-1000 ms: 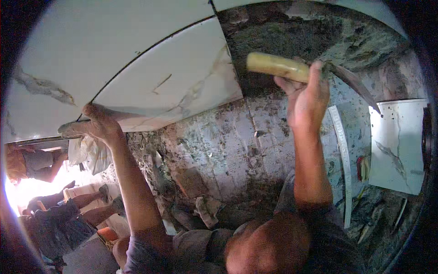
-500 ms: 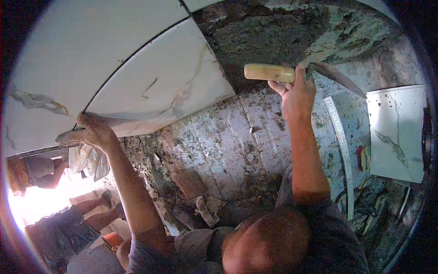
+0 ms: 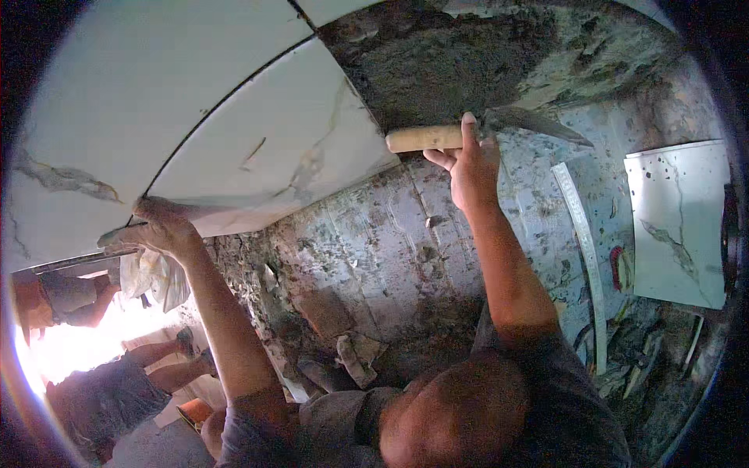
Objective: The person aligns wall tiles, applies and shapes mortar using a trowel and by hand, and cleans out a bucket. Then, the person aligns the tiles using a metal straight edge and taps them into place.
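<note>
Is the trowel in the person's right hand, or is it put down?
In the hand: the right hand holds the trowel by its yellowish handle, with the blade pointing toward the picture's right.

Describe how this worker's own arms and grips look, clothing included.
The left sleeve and right sleeve are short and greyish, the right looking darker. The left forearm and right forearm are bare. Neither left grip nor right grip wears a glove; no watch or bracelet shows.
</note>
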Tool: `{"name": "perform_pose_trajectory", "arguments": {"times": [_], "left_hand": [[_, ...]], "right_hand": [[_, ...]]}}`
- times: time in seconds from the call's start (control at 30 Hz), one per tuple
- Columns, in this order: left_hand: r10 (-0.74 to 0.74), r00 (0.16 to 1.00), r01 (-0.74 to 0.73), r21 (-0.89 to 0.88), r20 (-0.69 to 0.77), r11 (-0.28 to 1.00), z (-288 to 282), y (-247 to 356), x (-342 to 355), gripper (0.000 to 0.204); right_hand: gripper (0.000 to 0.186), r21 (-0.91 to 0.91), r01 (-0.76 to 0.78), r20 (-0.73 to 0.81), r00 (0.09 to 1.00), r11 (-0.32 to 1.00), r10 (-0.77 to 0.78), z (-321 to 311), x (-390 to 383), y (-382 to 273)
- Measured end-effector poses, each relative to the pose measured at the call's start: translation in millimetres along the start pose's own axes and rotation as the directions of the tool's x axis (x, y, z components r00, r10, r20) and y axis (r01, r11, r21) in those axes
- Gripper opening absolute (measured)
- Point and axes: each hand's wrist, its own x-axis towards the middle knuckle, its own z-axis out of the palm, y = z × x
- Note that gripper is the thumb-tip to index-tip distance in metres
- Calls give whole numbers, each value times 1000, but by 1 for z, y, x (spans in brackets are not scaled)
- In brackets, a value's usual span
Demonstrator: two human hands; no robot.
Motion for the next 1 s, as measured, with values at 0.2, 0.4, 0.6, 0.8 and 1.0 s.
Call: {"name": "perform_pose_trajectory", "arguments": {"times": [0.2, 0.4, 0.6, 0.8, 1.0], "left_hand": [[228, 964, -219, 82, -135, 972, -1, -5, 3, 113], [176, 978, -177, -2, -109, 984, -1, 28, -7, 117], [108, 993, -109, -21, -54, 994, -3, 38, -11, 116], [152, 983, -145, 68, -103, 987, -4, 36, -10, 112], [187, 976, -187, 8, -115, 982, -3, 34, -7, 114]], "right_hand": [[58, 6, 41, -37, 998, 999, -40, -9, 4, 4], [49, 15, 51, -50, 997, 999, -51, -1, 0, 6], [51, -5, -20, -25, 999, 1000, 20, -2, 2, 6], [57, 22, -21, -46, 999, 1000, 22, -4, 5, 11], [66, -37, 35, -100, 994, 999, -38, -11, 9, 10]]}}
